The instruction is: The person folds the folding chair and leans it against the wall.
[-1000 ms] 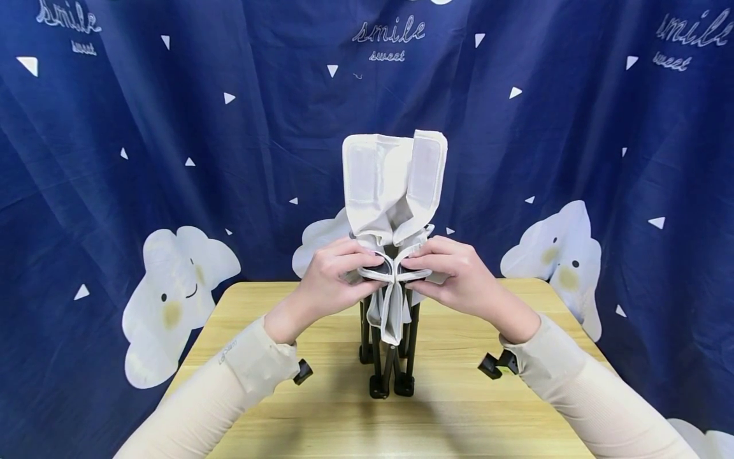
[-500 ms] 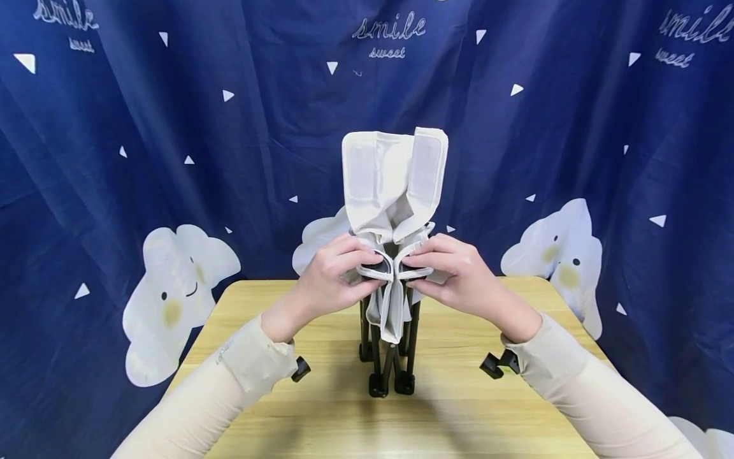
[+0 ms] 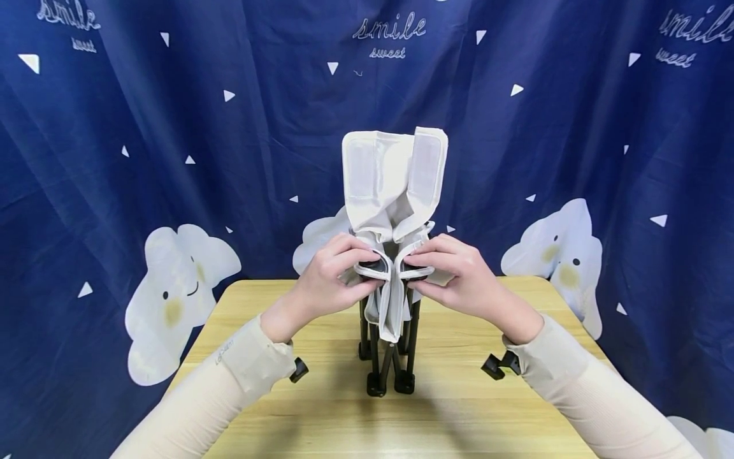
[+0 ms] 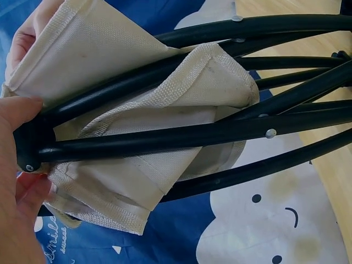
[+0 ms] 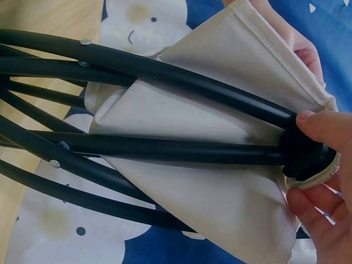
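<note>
A folding stool [image 3: 392,306] with an off-white fabric seat and black tube legs stands nearly folded on the wooden table. My left hand [image 3: 334,274] pinches its near left corner, fingers over the black plastic end cap and thumb beneath. On the other side, my right hand [image 3: 450,274] grips the near right corner the same way. The two fabric corners sit close together with a narrow gap, and the seat cloth droops in a fold between them. Both wrist views show crossed black tubes [image 4: 137,143] and slack off-white cloth [image 5: 214,192] by the fingers. Behind, a wide fabric flap [image 3: 378,172] stands upright.
The light wooden table [image 3: 275,408] carries the stool's black feet [image 3: 404,382] near its middle. A dark blue curtain [image 3: 275,127] with white clouds and triangles hangs close behind the table and along its sides.
The two pinched corners have drifted slightly apart, the left hand shifting a little to the left and the right hand a touch to the right. The grips look the same.
</note>
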Available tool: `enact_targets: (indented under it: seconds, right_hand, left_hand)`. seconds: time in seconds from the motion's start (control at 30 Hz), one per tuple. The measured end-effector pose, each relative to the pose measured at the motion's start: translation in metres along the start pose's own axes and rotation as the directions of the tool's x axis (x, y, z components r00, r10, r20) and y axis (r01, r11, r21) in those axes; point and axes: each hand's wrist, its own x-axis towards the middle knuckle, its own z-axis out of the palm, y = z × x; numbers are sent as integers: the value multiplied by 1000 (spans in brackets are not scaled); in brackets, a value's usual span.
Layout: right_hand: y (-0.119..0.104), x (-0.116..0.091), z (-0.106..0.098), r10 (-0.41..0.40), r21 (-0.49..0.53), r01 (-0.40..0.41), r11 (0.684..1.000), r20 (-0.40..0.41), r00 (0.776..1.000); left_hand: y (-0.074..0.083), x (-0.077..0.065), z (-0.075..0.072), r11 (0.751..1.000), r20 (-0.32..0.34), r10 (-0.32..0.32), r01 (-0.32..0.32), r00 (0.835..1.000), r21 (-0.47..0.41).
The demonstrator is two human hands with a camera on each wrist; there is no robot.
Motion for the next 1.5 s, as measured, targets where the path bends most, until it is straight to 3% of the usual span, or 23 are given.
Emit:
enact_targets:
  seconds: [0.23, 0.47, 0.93, 1.5]
  right_hand:
    - [-2, -2, -1, -4, 0, 4, 1000, -3, 1000]
    - [-3, -5, -5, 6, -6, -6, 1000, -3, 1000]
    - [-8, -15, -18, 122, 17, -122, 992, -13, 992]
    - [-7, -24, -23, 101, 31, -99, 995, -50, 994]
  left_hand:
    - [0, -3, -3, 1000, 7, 1, -1, 1000, 5]
    - [2, -7, -8, 999, 15, -37, 37, 999, 15]
    - [1, -16, -20, 997, 5, -64, 63, 998, 48]
    - [-2, -28, -30, 995, 7, -86, 85, 996, 54]
